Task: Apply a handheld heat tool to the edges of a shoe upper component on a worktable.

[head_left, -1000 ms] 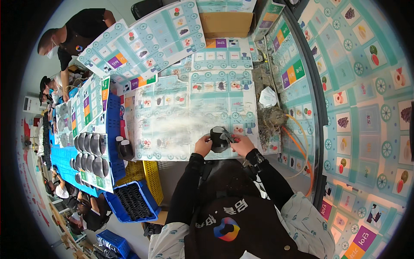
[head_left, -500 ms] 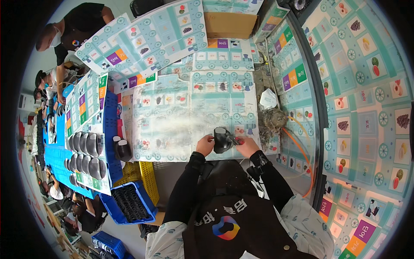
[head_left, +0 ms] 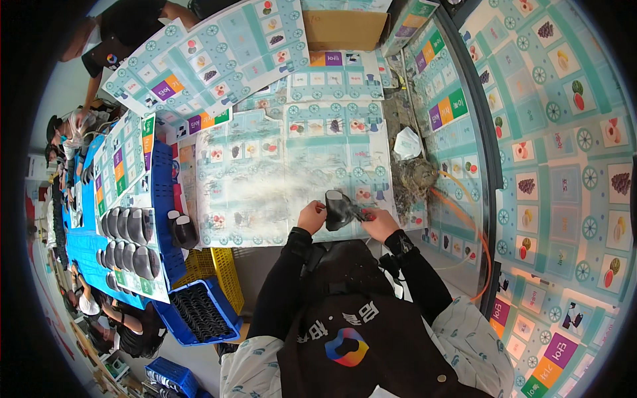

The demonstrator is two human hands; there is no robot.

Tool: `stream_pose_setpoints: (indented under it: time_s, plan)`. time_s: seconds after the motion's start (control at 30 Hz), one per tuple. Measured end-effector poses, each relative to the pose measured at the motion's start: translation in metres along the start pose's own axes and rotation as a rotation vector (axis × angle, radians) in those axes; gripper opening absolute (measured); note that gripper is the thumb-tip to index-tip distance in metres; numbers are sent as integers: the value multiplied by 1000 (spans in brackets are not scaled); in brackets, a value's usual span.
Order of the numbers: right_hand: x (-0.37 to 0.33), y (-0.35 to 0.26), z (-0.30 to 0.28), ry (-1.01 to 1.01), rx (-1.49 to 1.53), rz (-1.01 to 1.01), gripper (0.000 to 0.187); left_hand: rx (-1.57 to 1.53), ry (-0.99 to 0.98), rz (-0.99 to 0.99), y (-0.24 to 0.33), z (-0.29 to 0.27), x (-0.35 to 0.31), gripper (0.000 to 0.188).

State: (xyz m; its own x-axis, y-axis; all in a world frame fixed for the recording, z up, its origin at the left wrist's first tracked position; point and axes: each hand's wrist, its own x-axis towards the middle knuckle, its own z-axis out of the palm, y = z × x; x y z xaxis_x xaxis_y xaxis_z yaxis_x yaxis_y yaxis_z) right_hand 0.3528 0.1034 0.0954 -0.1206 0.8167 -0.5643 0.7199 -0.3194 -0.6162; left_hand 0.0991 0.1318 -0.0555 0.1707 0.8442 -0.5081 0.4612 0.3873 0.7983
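A glossy black rounded piece (head_left: 337, 213) with a pale flat patch at its top, somewhat like a shoe heel, is held over the near edge of the covered worktable (head_left: 259, 199). My left hand (head_left: 312, 217) is closed, pinching the piece's left edge between thumb and fingers. At the other side, my right hand (head_left: 380, 225) is closed round a small dark item (head_left: 361, 214) that meets the piece's lower right; its kind is too small to make out. Pale dust lies across the table cover.
Two similar black pieces (head_left: 182, 229) stand left of the table, and several more (head_left: 136, 225) fill rows on a board. A blue crate (head_left: 225, 325) of black parts sits below. An orange hose (head_left: 464, 222) loops at right, near a crumpled white mask (head_left: 407, 143). Other people work at far left.
The whole view has shifted slightly, so the table appears farther left and higher. The black piece looks a little turned in my hands. A co-worker at the upper left has moved.
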Motion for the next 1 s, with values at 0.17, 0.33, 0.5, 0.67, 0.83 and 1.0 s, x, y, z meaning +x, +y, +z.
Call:
stream_pose_setpoints:
  time_s: [0.17,0.33,0.5,0.67,0.83,1.0]
  plan:
    - [2,17,-1,145,-90,-15,40,31,34,44,0,3,3,26]
    - [-8,20,7,-41,83,16,46,5,55,36,-4,3,4,26]
    - [-6,-3,3,7,136,34,43,40,88,14,-12,4,8,27]
    - [-8,15,15,70,170,-65,46,9,79,26,-9,5,5,28]
    - [-12,9,16,-16,144,-68,45,78,83,21,4,3,-1,29]
    - [-12,12,16,-78,-29,-92,41,66,84,52,14,4,-6,30]
